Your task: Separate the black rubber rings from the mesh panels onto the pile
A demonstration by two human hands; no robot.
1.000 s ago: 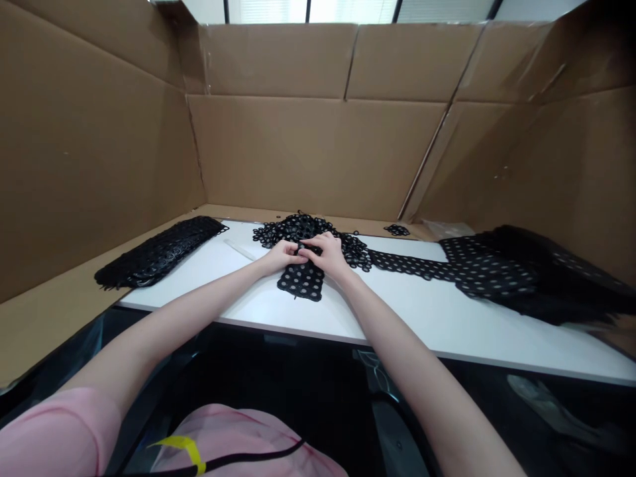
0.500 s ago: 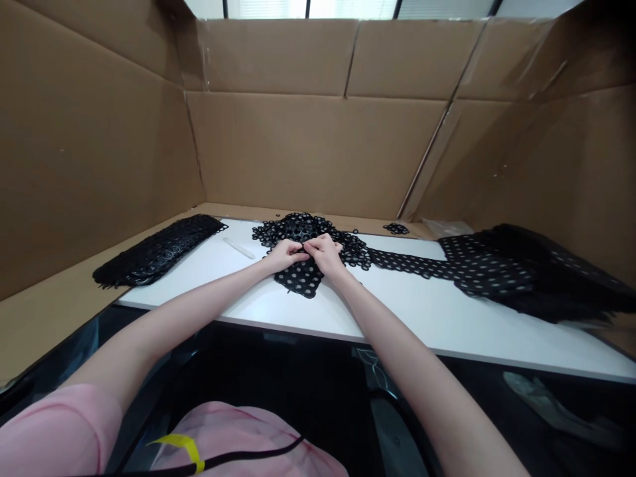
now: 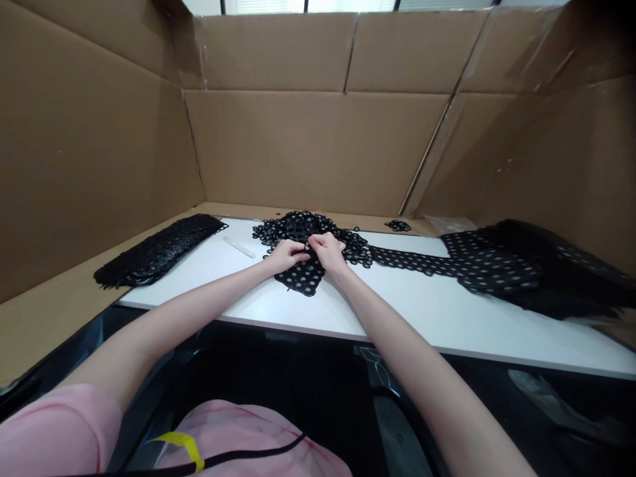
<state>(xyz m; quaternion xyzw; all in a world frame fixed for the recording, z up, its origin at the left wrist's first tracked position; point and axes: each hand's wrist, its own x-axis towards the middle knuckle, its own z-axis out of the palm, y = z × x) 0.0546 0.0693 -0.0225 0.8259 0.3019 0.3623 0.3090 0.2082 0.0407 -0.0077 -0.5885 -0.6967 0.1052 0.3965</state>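
My left hand (image 3: 286, 256) is closed in a pinch at the upper part of a black perforated sheet (image 3: 301, 277), whose rows of round holes show the white table beneath. Just right of it, my right hand (image 3: 328, 252) also pinches at the sheet, thumb and forefinger together; its fingertips hide the exact grip. The two hands are a small gap apart. Around and behind them spreads a loose pile of small black rings (image 3: 355, 248). The sheet's lower corner lies on the table towards me.
A bundle of black ring sheets (image 3: 161, 250) lies left. A perforated strip (image 3: 412, 261) runs right to a heap of perforated black sheets (image 3: 497, 265). A clear narrow strip (image 3: 239, 247) and a small ring cluster (image 3: 398, 226) lie on the white table (image 3: 308, 318). Cardboard walls (image 3: 298, 149) enclose it.
My right hand has moved slightly up and right, opening a small gap between the fingertips of both hands. The left hand stays almost in place. The camera view has shifted slightly.
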